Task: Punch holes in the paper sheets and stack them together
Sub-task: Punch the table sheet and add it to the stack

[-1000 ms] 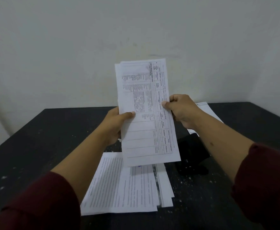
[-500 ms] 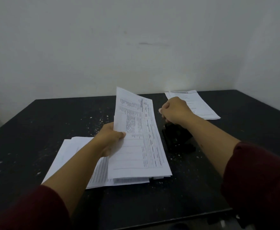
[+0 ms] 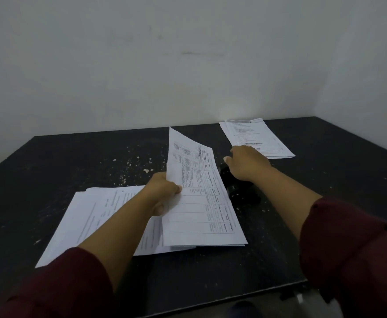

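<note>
Black speckled worktop [image 3: 73, 161] against a pale wall: left hand [image 3: 162, 191] pinches a printed bundle [image 3: 199, 203] above the front-edge pile [image 3: 100, 216]. Right hand [image 3: 245, 164], curled, reaches the dark punch [image 3: 240, 191]; whether it grips is unclear. Next, probably feed the bundle's edge into the punch.

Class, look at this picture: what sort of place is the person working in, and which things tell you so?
Probably a plain office or study corner: a black table set against bare white walls, stacks of printed paper sheets, and a black hole punch among scattered paper bits.
</note>
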